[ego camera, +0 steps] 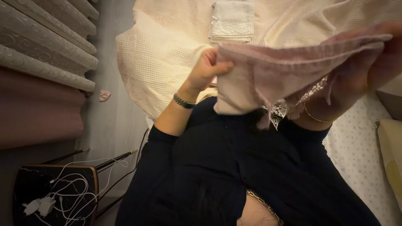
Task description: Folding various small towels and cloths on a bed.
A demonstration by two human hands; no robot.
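Both hands were up in front of me with a pale pink towel (pixel 289 71) stretched between them. Left hand (pixel 207 69) was pinched closed on the near corner, thumb over the folded edge, and my right hand (pixel 356 79) was mostly buried under the cloth, gripping it from inside the fold as far as I could tell. So the towel was in the air over my lap, above the bed, not resting on anything.

Judging by how it sagged and draped, it was soft, light and floppy, with no stiffness at all. It had a lace trim (pixel 278 111) dangling off the bottom edge that looked delicate, so I'd say corners and the thick folded edge were the spots to hold, not the lace.

Further up on the cream waffle bedspread (pixel 159 62) sat a white folded towel (pixel 232 21), well apart from my hands.
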